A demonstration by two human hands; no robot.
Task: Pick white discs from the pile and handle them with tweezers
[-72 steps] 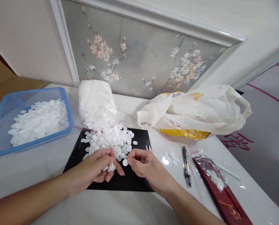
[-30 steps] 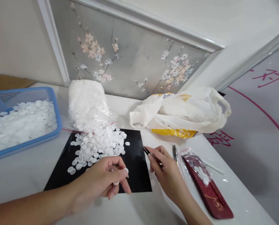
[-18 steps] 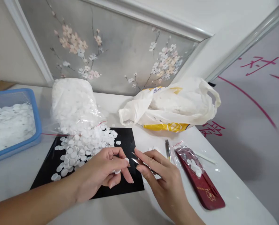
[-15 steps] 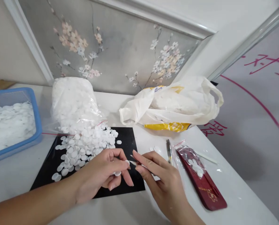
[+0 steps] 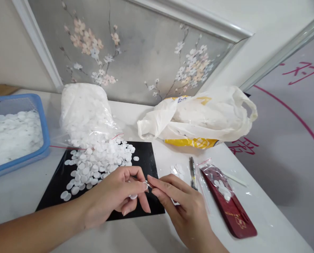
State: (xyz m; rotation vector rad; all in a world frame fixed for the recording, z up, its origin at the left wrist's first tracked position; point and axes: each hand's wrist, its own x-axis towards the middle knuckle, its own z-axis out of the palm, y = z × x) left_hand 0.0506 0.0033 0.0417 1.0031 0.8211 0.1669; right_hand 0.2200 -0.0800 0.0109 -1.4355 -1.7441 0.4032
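blue plastic basket (image 5: 44, 126), left edge of the frame: heaped white discs (image 5: 14, 137) sit within, partly cropped. upper left of centre: a clear bag (image 5: 84, 109), with a loose heap (image 5: 90, 167) of discs at its mouth, on a black sheet (image 5: 149, 161); a knock to the bag could let more slide out. the heap's lowest discs appear just beside my left forearm (image 5: 59, 219), so a careless sweep might scatter them. centre: my left hand (image 5: 121, 193) pinches a single disc (image 5: 146, 183) between thumb and forefinger, with spare discs (image 5: 133, 196) tucked among the curled fingers; should i relax those fingers, these would likely drop. right of centre: my right hand (image 5: 179, 196) grips a slim metal tool (image 5: 149, 186), mostly hidden, its tip at the pinched disc; too hard a push could flick the disc away or prick my thumb. lower right: a pen (image 5: 192, 172) and a red case (image 5: 238, 219).
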